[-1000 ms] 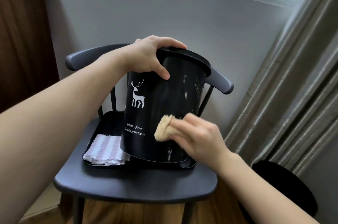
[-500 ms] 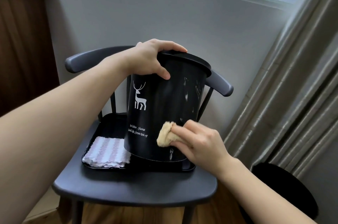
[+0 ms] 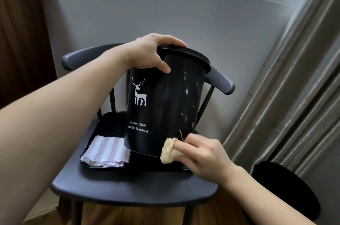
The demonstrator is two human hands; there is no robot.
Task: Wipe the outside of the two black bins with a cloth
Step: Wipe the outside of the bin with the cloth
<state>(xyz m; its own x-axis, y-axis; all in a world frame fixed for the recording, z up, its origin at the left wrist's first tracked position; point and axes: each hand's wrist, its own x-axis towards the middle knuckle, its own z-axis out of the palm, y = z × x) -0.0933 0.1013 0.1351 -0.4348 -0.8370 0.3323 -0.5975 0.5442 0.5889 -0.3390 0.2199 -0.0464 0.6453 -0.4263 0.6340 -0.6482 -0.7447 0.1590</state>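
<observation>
My left arm reaches in from the lower left of the frame, forearm bare and stretched toward the centre. My left hand (image 3: 152,53) sits at upper centre, fingers curled over and thumb pressed down, gripping. My right arm enters from the lower right. My right hand (image 3: 200,154) lies at lower centre, fingers bent and bunched, pinching, knuckles facing up and back toward me.

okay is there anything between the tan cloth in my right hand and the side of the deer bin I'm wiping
Nothing visible. The right hand presses the tan cloth straight against the lower wall of the deer bin, near its base. The folded striped cloth lies off to the left on the tray.
</observation>
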